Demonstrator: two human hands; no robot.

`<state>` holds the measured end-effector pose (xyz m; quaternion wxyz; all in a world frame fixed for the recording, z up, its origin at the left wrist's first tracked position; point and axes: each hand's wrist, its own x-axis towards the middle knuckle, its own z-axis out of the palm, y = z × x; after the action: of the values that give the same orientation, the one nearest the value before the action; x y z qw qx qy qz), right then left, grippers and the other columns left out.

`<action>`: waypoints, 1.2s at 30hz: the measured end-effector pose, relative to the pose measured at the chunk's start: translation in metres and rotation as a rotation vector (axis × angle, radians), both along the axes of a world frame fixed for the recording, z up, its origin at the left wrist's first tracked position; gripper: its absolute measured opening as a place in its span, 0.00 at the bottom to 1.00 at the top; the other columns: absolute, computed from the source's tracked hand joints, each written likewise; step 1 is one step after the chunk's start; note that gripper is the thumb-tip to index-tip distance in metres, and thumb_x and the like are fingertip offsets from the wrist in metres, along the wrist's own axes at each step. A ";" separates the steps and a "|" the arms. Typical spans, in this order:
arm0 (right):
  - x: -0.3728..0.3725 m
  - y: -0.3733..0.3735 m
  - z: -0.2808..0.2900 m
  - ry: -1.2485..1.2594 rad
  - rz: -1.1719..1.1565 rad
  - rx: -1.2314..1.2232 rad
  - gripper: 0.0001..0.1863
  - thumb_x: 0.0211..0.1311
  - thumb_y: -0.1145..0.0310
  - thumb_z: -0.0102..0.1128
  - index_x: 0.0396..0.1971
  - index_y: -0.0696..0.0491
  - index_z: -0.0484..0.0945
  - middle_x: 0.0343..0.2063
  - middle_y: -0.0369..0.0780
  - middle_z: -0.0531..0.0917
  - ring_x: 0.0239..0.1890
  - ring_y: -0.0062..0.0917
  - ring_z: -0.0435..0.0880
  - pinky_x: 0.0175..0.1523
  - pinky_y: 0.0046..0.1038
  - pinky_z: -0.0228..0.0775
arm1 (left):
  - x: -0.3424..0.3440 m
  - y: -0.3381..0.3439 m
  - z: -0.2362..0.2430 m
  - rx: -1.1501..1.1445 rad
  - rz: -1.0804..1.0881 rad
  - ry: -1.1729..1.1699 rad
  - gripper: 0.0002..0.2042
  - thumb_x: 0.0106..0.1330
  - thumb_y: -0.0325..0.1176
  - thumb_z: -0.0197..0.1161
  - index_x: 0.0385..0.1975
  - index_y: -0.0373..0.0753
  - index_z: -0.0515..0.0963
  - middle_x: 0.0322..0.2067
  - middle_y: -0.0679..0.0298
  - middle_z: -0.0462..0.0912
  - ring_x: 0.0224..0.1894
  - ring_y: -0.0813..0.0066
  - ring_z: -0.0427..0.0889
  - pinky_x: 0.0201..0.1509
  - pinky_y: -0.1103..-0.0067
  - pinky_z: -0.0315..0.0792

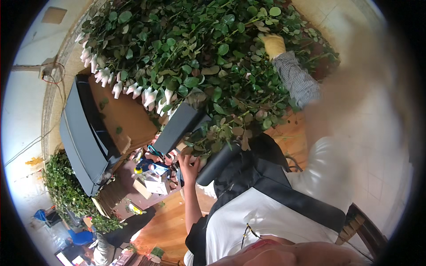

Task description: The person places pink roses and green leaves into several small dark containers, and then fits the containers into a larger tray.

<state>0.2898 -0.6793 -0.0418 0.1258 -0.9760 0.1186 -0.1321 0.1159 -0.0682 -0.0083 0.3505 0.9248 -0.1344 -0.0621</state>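
Above left hand [190,165], leafy stems [208,66]

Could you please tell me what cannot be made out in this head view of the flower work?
- Right hand: gloved, sunk among rose leaves; its fingers and grip are hidden.
- Left hand: touches a dark roll; the grip is unclear from this angle.
- Small items on the table: too small to identify.
- Right side: a pale blur covers it.

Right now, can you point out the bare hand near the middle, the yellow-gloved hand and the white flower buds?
bare hand [190,165], head view, on its back by the knuckles.
yellow-gloved hand [274,45], head view, on the glove's middle.
white flower buds [150,97], head view, on one bud in the row.
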 end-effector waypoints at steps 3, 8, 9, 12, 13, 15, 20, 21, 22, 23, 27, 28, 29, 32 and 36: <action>0.027 0.053 0.028 0.238 0.055 -0.166 0.19 0.64 0.66 0.58 0.55 0.51 0.78 0.47 0.43 0.85 0.46 0.34 0.85 0.54 0.32 0.76 | -0.014 0.008 -0.004 -0.042 0.055 -0.091 0.16 0.53 0.24 0.71 0.41 0.31 0.77 0.46 0.47 0.74 0.49 0.45 0.74 0.53 0.63 0.70; 0.035 0.165 0.101 0.588 0.497 0.043 0.20 0.65 0.70 0.52 0.57 0.50 0.76 0.53 0.45 0.81 0.56 0.37 0.79 0.61 0.38 0.71 | -0.006 0.006 0.002 0.093 0.007 0.034 0.18 0.54 0.25 0.71 0.44 0.32 0.77 0.45 0.48 0.75 0.49 0.45 0.74 0.53 0.62 0.70; 0.046 0.166 0.050 0.190 0.564 -0.212 0.22 0.66 0.71 0.50 0.60 0.50 0.73 0.60 0.44 0.76 0.61 0.35 0.76 0.64 0.36 0.69 | -0.004 0.002 0.005 0.128 -0.018 0.005 0.19 0.53 0.26 0.71 0.46 0.32 0.76 0.46 0.48 0.75 0.49 0.44 0.73 0.54 0.62 0.70; 0.085 0.187 0.040 0.286 0.499 -0.362 0.24 0.66 0.72 0.50 0.62 0.50 0.70 0.68 0.42 0.67 0.69 0.35 0.65 0.70 0.38 0.59 | -0.004 0.007 0.001 0.161 -0.054 -0.061 0.24 0.52 0.28 0.72 0.51 0.33 0.75 0.49 0.47 0.74 0.52 0.43 0.72 0.56 0.61 0.69; 0.094 0.178 0.028 0.164 0.515 -0.411 0.23 0.65 0.71 0.50 0.61 0.50 0.70 0.66 0.41 0.69 0.68 0.34 0.67 0.68 0.37 0.61 | -0.004 0.007 -0.003 0.149 -0.060 -0.093 0.25 0.52 0.28 0.72 0.52 0.33 0.75 0.49 0.47 0.74 0.52 0.43 0.72 0.56 0.61 0.69; 0.105 0.158 0.017 0.058 0.529 -0.517 0.23 0.63 0.70 0.50 0.60 0.49 0.71 0.63 0.41 0.72 0.64 0.33 0.70 0.65 0.37 0.63 | 0.003 0.002 -0.005 0.127 -0.063 -0.135 0.25 0.52 0.28 0.72 0.52 0.33 0.75 0.49 0.47 0.74 0.52 0.43 0.72 0.56 0.61 0.69; 0.103 0.179 0.043 0.106 0.569 -0.612 0.16 0.59 0.73 0.57 0.48 0.48 0.78 0.41 0.35 0.81 0.43 0.28 0.84 0.46 0.32 0.75 | -0.002 0.001 0.006 0.085 -0.061 -0.109 0.25 0.52 0.27 0.72 0.53 0.35 0.75 0.50 0.49 0.74 0.51 0.47 0.73 0.55 0.63 0.70; 0.105 0.181 0.055 0.140 0.584 -0.604 0.15 0.60 0.74 0.56 0.48 0.48 0.79 0.42 0.35 0.82 0.43 0.29 0.84 0.46 0.33 0.75 | -0.002 0.002 0.006 0.067 -0.052 -0.096 0.25 0.51 0.27 0.72 0.52 0.35 0.76 0.49 0.50 0.74 0.50 0.49 0.74 0.54 0.64 0.71; 0.105 0.184 0.064 0.175 0.598 -0.594 0.15 0.61 0.74 0.55 0.48 0.48 0.80 0.43 0.35 0.84 0.43 0.29 0.84 0.47 0.33 0.76 | -0.003 0.004 0.005 0.063 -0.038 -0.104 0.25 0.51 0.27 0.72 0.52 0.35 0.76 0.49 0.50 0.74 0.50 0.49 0.74 0.54 0.64 0.71; 0.101 0.178 0.070 0.135 0.593 -0.553 0.15 0.63 0.74 0.54 0.49 0.47 0.79 0.39 0.34 0.84 0.42 0.29 0.84 0.50 0.33 0.74 | -0.002 0.004 0.002 0.031 -0.039 -0.111 0.25 0.51 0.27 0.72 0.52 0.35 0.76 0.49 0.50 0.74 0.50 0.48 0.74 0.54 0.64 0.70; 0.070 0.159 0.128 0.147 0.416 -0.534 0.27 0.59 0.80 0.57 0.60 0.46 0.72 0.46 0.36 0.83 0.51 0.28 0.81 0.68 0.33 0.63 | -0.003 0.004 -0.005 0.015 0.000 -0.053 0.24 0.52 0.29 0.71 0.51 0.35 0.76 0.48 0.50 0.74 0.49 0.48 0.74 0.55 0.64 0.70; 0.060 0.145 0.136 0.048 0.389 -0.604 0.30 0.59 0.82 0.58 0.62 0.45 0.70 0.50 0.37 0.82 0.55 0.28 0.79 0.72 0.33 0.59 | -0.002 0.003 -0.006 -0.005 0.010 -0.038 0.24 0.52 0.30 0.72 0.51 0.35 0.77 0.49 0.50 0.73 0.49 0.49 0.74 0.55 0.64 0.71; 0.054 0.137 0.149 -0.035 0.285 -0.647 0.31 0.59 0.82 0.58 0.63 0.44 0.69 0.54 0.37 0.80 0.58 0.28 0.77 0.74 0.33 0.55 | -0.002 0.003 -0.008 -0.028 0.018 -0.051 0.24 0.52 0.30 0.73 0.51 0.35 0.77 0.49 0.51 0.73 0.49 0.49 0.75 0.54 0.64 0.71; 0.040 0.126 0.197 0.029 0.105 -0.684 0.31 0.58 0.83 0.57 0.61 0.42 0.70 0.62 0.38 0.75 0.66 0.26 0.70 0.77 0.33 0.48 | -0.010 0.006 -0.007 -0.062 0.052 -0.082 0.24 0.51 0.30 0.74 0.51 0.36 0.78 0.49 0.51 0.74 0.48 0.52 0.76 0.52 0.66 0.74; -0.005 0.071 0.231 -0.299 0.294 -0.578 0.22 0.50 0.87 0.56 0.43 0.47 0.83 0.49 0.39 0.84 0.59 0.32 0.77 0.73 0.36 0.58 | 0.000 -0.001 -0.009 -0.111 0.037 -0.091 0.25 0.51 0.30 0.74 0.51 0.35 0.77 0.50 0.51 0.74 0.49 0.52 0.76 0.53 0.65 0.73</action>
<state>0.2850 -0.6078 0.1889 -0.1218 -0.9479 -0.0849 -0.2819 0.1163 -0.0697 -0.0169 0.3961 0.9080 -0.1362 -0.0061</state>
